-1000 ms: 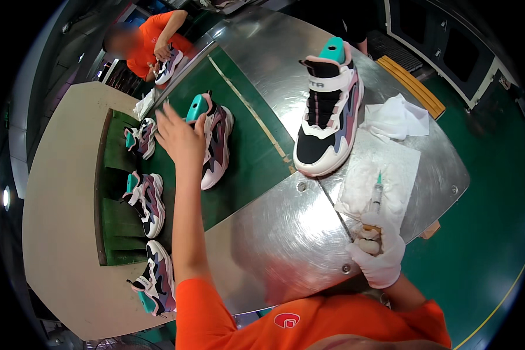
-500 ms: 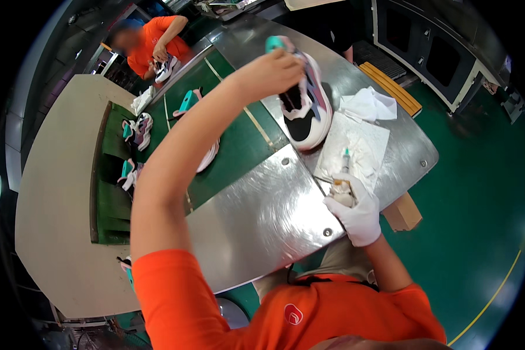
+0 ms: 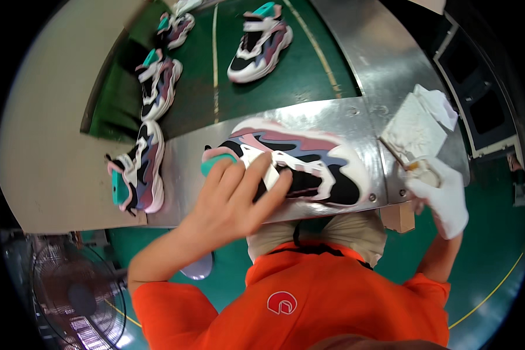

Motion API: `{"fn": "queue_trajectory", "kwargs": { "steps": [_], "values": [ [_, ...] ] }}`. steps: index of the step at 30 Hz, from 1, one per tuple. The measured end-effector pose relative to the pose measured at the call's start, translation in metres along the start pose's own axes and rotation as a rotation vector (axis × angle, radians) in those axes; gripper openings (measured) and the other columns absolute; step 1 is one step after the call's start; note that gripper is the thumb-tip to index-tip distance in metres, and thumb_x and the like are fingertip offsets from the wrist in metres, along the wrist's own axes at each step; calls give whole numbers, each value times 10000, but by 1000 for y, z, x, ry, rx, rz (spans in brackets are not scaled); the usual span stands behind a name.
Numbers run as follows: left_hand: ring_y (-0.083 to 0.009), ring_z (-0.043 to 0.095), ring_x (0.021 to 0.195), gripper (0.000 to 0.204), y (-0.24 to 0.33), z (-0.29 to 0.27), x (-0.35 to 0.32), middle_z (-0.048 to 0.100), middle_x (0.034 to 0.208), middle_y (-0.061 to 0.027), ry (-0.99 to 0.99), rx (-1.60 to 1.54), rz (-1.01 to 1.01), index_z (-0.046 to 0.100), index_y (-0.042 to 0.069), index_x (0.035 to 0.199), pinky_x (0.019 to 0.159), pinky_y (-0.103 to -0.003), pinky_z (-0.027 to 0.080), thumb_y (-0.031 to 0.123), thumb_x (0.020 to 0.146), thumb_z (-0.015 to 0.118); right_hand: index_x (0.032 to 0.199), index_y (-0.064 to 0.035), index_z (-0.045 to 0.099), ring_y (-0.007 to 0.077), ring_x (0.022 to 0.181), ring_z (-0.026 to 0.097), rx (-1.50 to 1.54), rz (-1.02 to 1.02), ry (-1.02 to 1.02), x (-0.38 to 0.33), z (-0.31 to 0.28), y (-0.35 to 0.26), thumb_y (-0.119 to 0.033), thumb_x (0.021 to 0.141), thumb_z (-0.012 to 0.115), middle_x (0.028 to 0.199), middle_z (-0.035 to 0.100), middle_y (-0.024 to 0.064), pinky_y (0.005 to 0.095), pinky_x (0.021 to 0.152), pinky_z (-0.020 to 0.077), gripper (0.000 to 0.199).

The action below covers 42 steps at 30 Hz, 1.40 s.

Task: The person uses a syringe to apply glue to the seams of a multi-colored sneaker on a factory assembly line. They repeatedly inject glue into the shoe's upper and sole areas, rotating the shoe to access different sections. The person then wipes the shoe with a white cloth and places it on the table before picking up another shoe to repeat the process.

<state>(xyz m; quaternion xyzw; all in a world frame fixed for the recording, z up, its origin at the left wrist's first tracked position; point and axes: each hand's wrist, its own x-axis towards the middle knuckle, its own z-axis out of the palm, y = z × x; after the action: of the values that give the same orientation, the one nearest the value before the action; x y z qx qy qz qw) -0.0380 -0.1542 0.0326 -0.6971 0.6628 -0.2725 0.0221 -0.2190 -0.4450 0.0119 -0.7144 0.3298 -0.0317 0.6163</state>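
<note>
A multicoloured sneaker [image 3: 338,166] in white, pink, blue-grey and black lies on the metal ledge before me, toe to the right. Over its opening, my bare left hand [image 3: 233,195] grips the white strap between thumb and fingers. A teal insert [image 3: 219,163] shows at the heel end. To the right, my white-gloved right hand [image 3: 443,195] is closed around a small whitish object and a thin brown stick [image 3: 394,153]; the object's kind is partly hidden. The stick's tip points at the sheets of white paper [image 3: 414,128].
Another sneaker [image 3: 149,169] stands at the ledge's left end. Several more, including one sneaker [image 3: 259,46], stand on the green belt [image 3: 198,93] and beside it. A crumpled white cloth [image 3: 434,105] lies by the paper. A fan [image 3: 81,297] stands lower left; a cardboard box [image 3: 398,217] sits below the ledge.
My left hand has brought the sneaker from the far right down to the ledge before me and laid it sideways. The view has shifted. The right hand now shows a brown stick.
</note>
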Motion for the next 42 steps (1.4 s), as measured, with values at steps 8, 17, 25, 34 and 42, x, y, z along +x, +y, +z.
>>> {"fn": "queue_trajectory", "kwargs": {
  "steps": [8,17,25,34,42],
  "values": [
    [-227,607,958,201,40,24,-39,681,1074,-55,256,-228,-306,678,117,996,770,-346,524,213,836,603,1032,77,554,201,478,582,503,-384,-467,34,56,-22,-400,728,651,919,638,285,283,482,520,574],
    [-267,655,1035,168,43,25,-49,696,1063,-30,252,-339,-413,648,165,992,845,-354,533,122,845,578,1019,100,530,246,442,562,510,-147,-874,75,127,-57,-421,761,627,851,620,253,338,583,500,590],
    [-246,673,989,126,45,31,-47,703,1007,-7,293,-410,-452,643,185,943,853,-335,518,158,836,582,1019,111,516,243,400,539,352,-141,-755,80,121,-59,-442,748,654,843,613,230,358,690,479,631],
    [-220,658,992,143,51,31,-48,698,1020,15,249,-375,-464,631,174,976,829,-307,520,162,839,672,1015,118,518,238,390,532,313,-148,-720,84,99,-59,-424,756,654,813,607,227,348,645,468,617],
    [-230,661,980,185,51,32,-49,700,998,7,236,-335,-437,630,161,1007,812,-305,536,204,840,698,1011,125,519,233,381,525,307,-163,-689,83,85,-58,-409,763,654,787,602,225,339,604,458,604]
  ]
}}
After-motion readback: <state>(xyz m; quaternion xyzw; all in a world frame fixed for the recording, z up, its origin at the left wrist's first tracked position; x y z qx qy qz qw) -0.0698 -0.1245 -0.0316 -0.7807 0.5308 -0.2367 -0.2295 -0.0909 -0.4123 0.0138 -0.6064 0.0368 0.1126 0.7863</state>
